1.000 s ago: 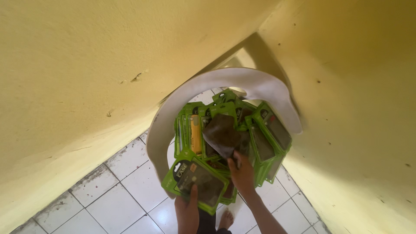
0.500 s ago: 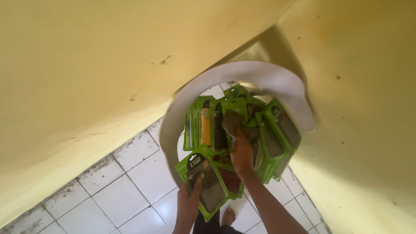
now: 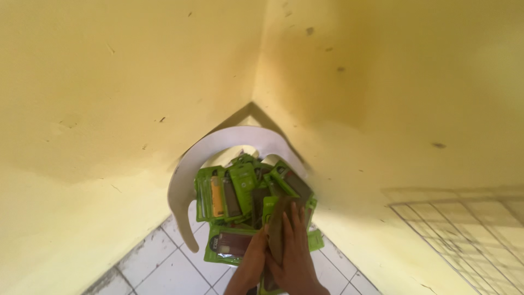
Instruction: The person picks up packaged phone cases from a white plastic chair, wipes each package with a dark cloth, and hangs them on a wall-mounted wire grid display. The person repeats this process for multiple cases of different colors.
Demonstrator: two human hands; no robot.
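Note:
A heap of green blister packs [image 3: 240, 191] with brown and orange items lies on a white plastic chair [image 3: 188, 169] standing in a yellow wall corner. My right hand [image 3: 295, 251] rests flat with fingers spread on a brown item at the front of the heap. My left hand [image 3: 252, 262] sits beside it, fingers touching a green pack with a brown item [image 3: 229, 246] that sticks out over the chair's front edge. Both wrists leave the frame at the bottom.
Yellow walls [image 3: 125, 82] close in on left and right and meet behind the chair. White floor tiles [image 3: 158, 267] show at the bottom left. A wire grid panel [image 3: 464, 224] leans at the lower right.
The view has tilted up and shifted, so the chair sits lower and more central. My two hands have come together at the front of the heap.

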